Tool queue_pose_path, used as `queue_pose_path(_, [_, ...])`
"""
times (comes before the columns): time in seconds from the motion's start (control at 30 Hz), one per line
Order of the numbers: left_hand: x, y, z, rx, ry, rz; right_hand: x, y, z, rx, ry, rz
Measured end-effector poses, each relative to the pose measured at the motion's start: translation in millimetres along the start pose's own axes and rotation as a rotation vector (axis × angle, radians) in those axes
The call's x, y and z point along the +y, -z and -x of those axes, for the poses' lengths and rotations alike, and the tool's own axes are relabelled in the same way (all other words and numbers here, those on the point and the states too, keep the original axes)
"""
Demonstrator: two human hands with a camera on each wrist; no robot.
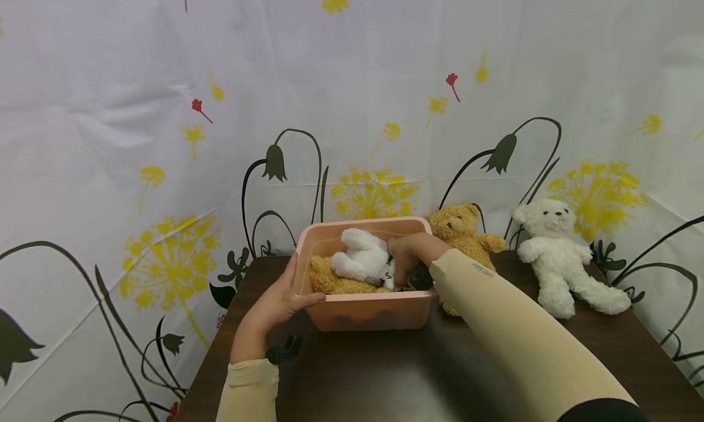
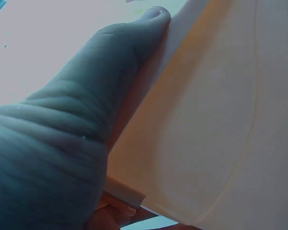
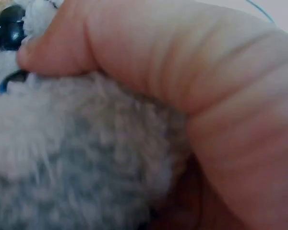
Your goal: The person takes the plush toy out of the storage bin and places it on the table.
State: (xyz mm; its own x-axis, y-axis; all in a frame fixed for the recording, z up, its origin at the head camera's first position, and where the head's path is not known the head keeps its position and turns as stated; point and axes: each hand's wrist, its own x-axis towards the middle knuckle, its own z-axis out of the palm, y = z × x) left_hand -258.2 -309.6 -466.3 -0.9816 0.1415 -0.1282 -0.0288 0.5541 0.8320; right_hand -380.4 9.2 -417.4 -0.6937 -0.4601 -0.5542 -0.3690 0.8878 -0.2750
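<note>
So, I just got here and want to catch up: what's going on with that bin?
A person's left hand holds the peach plastic bin at its left side, while the right hand reaches inside and grips a white-and-gray plush toy. Golden plush lies beneath that toy. Outside, to the bin's right, a golden teddy bear and a white teddy bear sit on the dark table.

The tub (image 1: 368, 315) looks smooth plastic, the toy (image 1: 363, 258) fluffy plush.
</note>
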Motion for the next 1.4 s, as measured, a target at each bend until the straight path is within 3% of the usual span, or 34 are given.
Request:
queue_pose_path(0.27, [2.2,-4.5,-3.7,-0.003,-0.005,0.011,6,-3,6,0.019,-0.011,-0.143])
queue_pose_path(0.5, [2.5,-4.1,-2.5,0.029,-0.003,-0.057,-6,-1,9,0.101,-0.074,-0.062])
queue_pose_path(0.67, [4.2,-5.5,-2.1,0.065,-0.004,-0.048,-17,12,18,0.173,-0.121,-0.178])
queue_pose_path(0.77, [4.8,-6.2,-2.5,0.071,-0.002,-0.053,-16,16,21,0.192,-0.105,-0.214])
queue_pose_path(0.93, [3.6,-5.6,-2.7,0.077,0.024,-0.050,-12,18,33,0.173,-0.071,-0.438])
queue_pose_path(1.03, [2.9,-4.7,-3.7,0.075,0.028,-0.056,-11,20,42,0.246,-0.021,-0.495])
queue_pose_path(1.17, [2.5,-2.8,-4.0,0.068,0.027,-0.076,-15,31,60,0.438,0.017,-0.505])
queue_pose_path(1.3, [1.9,-1.9,-5.9,0.062,0.039,-0.083,-19,50,93,0.551,0.039,-0.586])
queue_pose_path(1.4, [1.1,-1.7,-8.2,0.062,0.043,-0.081,-15,62,124,0.639,0.092,-0.723])
